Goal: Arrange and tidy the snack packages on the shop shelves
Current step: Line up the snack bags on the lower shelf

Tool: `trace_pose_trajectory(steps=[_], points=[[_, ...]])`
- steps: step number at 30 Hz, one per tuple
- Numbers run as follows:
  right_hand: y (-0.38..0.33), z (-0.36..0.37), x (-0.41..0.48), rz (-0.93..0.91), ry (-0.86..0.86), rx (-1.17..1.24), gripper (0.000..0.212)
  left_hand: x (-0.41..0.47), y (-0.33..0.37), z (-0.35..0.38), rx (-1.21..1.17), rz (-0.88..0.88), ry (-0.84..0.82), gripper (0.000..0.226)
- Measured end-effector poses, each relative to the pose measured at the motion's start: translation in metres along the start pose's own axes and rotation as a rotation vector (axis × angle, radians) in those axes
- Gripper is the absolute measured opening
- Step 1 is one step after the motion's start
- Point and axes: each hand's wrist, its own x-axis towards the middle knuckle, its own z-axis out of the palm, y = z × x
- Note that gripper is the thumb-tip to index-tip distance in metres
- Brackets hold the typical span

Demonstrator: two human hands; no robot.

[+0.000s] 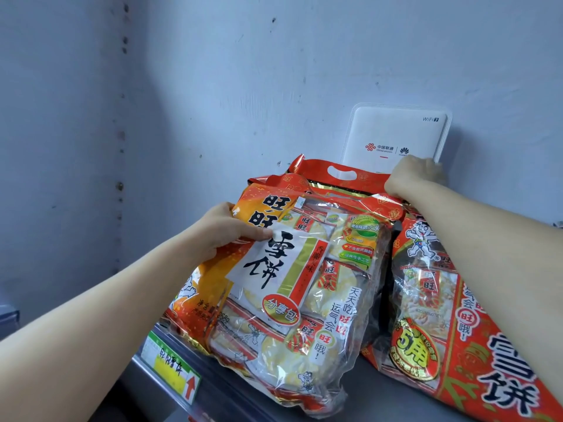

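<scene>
While the left hand (226, 233) pinches the rice-cracker bag (307, 287) at its left edge, the right hand (412, 178) curls at its top, grasp unclear.

Head-worn camera faces the shelf (380, 391) and wall (213, 86) closely, seemingly tilted slightly upward.

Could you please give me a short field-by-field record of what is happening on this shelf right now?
left hand: grips front snack bag at its upper left
right hand: curled on red handle strip behind it
second bag: right, under the right forearm
router: white, against the wall behind the bags
shelf: grey, price label on front edge
</scene>
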Motion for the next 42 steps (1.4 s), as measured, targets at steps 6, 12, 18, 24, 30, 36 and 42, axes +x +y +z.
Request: trace_pose_trajectory(steps=[6,12,18,24,30,36,42], points=[[-0.005,0.007,-0.002,-0.261,0.037,-0.270,0.038,0.001,-0.001,0.000,-0.010,0.011,-0.001,0.105],[-0.005,0.000,-0.001,-0.187,0.105,0.178,0.039,-0.001,0.003,0.002,-0.102,0.067,0.011,0.094],[-0.011,-0.062,-0.009,-0.240,0.269,0.371,0.027,0.006,0.014,0.021,-0.266,0.343,0.143,0.086],[-0.004,-0.080,-0.015,-0.236,0.133,0.284,0.032,0.022,0.003,0.042,-0.224,0.420,0.132,0.094],[0.010,-0.073,-0.014,-0.163,0.104,0.358,0.032,0.030,0.003,0.035,0.041,0.242,-0.164,0.147],[0.012,-0.072,-0.019,-0.139,0.210,0.502,0.031,0.040,-0.002,0.042,0.120,0.426,0.052,0.158],[0.012,-0.068,-0.020,-0.201,0.182,0.518,0.017,0.044,-0.009,0.044,0.231,0.415,0.101,0.144]])
